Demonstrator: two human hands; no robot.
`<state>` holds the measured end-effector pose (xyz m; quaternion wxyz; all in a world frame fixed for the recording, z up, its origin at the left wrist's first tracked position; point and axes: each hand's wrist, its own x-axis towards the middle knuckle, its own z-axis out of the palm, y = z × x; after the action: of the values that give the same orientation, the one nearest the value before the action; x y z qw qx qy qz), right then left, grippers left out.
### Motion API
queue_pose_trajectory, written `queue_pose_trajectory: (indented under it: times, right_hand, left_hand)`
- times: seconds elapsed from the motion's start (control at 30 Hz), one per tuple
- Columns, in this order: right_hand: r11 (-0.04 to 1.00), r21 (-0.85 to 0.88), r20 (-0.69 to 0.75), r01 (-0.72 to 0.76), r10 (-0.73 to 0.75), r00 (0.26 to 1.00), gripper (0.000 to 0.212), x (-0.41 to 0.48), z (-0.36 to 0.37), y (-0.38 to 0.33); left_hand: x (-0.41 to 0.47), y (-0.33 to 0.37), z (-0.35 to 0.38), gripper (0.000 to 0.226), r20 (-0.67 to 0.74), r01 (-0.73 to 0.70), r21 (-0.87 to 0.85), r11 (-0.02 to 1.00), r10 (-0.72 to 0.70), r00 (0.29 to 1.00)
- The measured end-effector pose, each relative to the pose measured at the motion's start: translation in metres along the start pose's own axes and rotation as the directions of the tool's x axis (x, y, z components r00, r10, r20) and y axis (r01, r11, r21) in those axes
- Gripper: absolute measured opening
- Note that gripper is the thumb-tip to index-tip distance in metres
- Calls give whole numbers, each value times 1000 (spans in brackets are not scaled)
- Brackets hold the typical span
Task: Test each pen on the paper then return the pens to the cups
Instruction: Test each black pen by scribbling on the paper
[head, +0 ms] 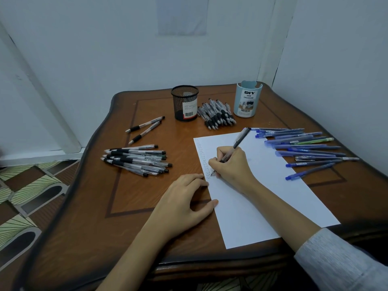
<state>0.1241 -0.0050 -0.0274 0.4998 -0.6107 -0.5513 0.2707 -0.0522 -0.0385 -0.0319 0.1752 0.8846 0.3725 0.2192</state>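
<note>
The right hand (pixel 230 166) is gripping a dark pen (pixel 237 143), fingers curled round its barrel, its tip touching the white paper (pixel 262 185) beside a column of small marks. The left hand (pixel 186 198) is lying flat and relaxed, touching the sheet's edge. Beyond, a black mesh cup (pixel 184 102) and a smooth pale-blue cup (pixel 247 101) are standing on the glossy wooden surface (pixel 105 206).

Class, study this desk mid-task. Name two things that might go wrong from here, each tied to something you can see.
1. The blue pens lie loose close to the right edge of the table; one may roll off.
2. The black pens sit in several unmarked piles while the right hand writes with a pen; tested and untested ones could get mixed.
</note>
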Motion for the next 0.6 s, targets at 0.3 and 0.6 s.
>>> queue_pose_trajectory:
  times: [0.3,0.6]
  right_hand:
    - [999,-31,-2,7,-8,1000,33,1,1,2]
    - [888,377,47,-264,266,963,32,5,-9,-6]
  left_hand:
    - [0,0,0,49,-5,1,-2,1000,-1,1000]
    - [0,-1,1,52,-11,-4,-1,1000,4,1000]
